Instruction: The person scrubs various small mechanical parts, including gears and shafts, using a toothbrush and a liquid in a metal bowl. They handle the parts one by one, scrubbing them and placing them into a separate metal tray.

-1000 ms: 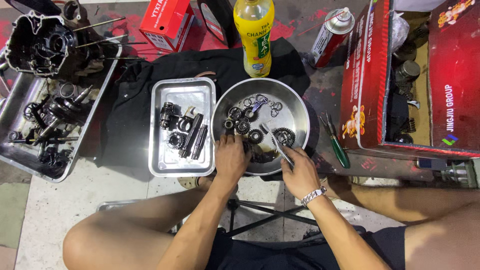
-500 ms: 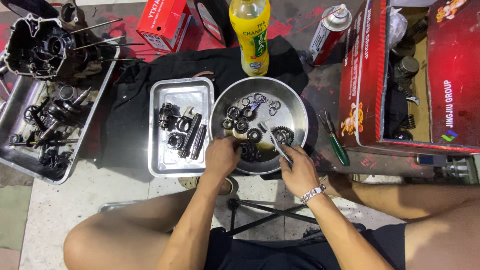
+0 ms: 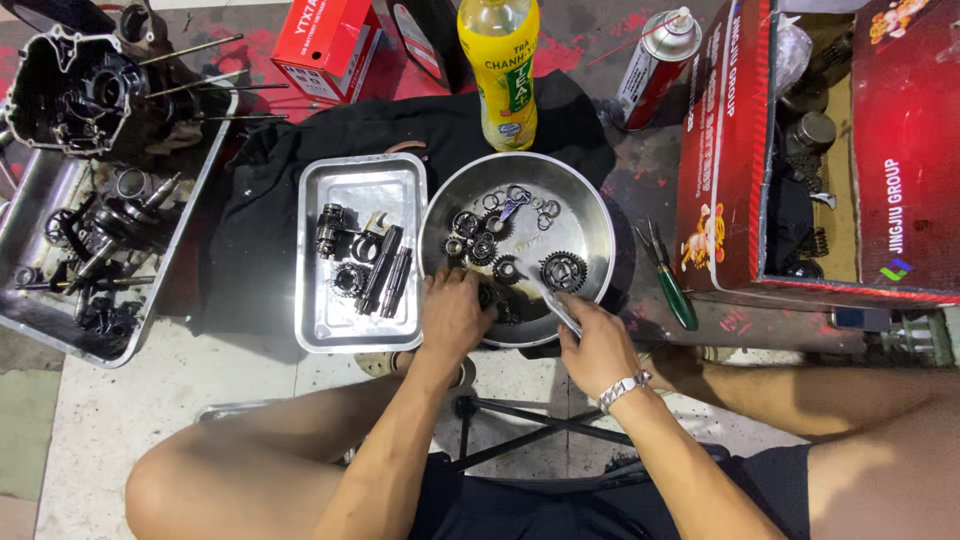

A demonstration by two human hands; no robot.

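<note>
Moved: left hand (image 3: 455,312) returns over the round bowl (image 3: 600,232)'s near rim.
Left hand: curled around a dark gear (image 3: 497,298).
Right hand (image 3: 597,345): pinching a thin metal tool (image 3: 545,296).
Advice: steady gear, short strokes, stay over bowl.

We count two hands at work, the left hand (image 3: 452,312) and the right hand (image 3: 598,345). There is one round steel bowl (image 3: 590,215) holding about six gears (image 3: 563,271) and a scatter of small rings (image 3: 540,203) too fine to number. We see two rectangular metal trays, the small tray (image 3: 330,320) and the big tray (image 3: 40,200). One yellow bottle (image 3: 500,60), one spray can (image 3: 652,68), one green-handled pliers (image 3: 672,285), and two red boxes, the small box (image 3: 328,38) and the large box (image 3: 900,150).
</note>
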